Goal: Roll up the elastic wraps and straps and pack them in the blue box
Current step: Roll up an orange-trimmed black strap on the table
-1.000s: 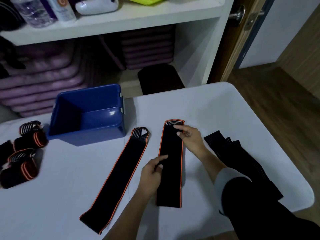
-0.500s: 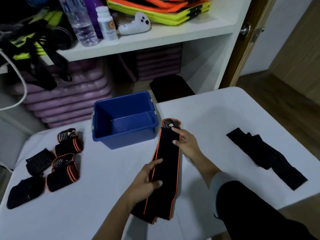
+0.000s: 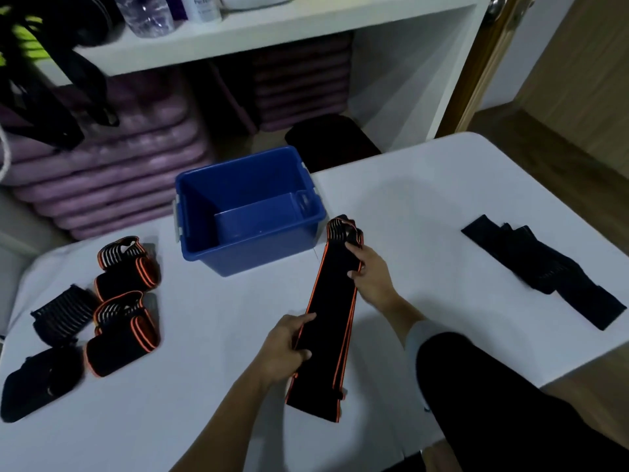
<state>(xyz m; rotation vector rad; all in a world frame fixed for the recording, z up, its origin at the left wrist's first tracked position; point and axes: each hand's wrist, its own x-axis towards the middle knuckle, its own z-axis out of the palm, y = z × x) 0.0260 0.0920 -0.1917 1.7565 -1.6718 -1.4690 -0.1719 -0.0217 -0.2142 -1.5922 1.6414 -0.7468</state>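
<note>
Both hands grip the stacked orange-edged wraps (image 3: 332, 321) beside the blue box (image 3: 248, 212): left hand (image 3: 284, 345) low, right hand (image 3: 369, 274) near top

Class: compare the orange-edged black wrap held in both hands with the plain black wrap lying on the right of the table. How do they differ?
The orange-edged black wrap has bright trim; the plain black wrap has none. The trimmed one is gripped by both hands, stacked straight; the plain one lies untouched, loosely rumpled. Both are long, unrolled, and outside the blue plastic box.

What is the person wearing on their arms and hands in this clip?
Both hands are bare: no gloves, rings or watch visible. The left hand leads to a bare forearm. The right hand leads to a black sleeve with a light inner cuff.
</note>
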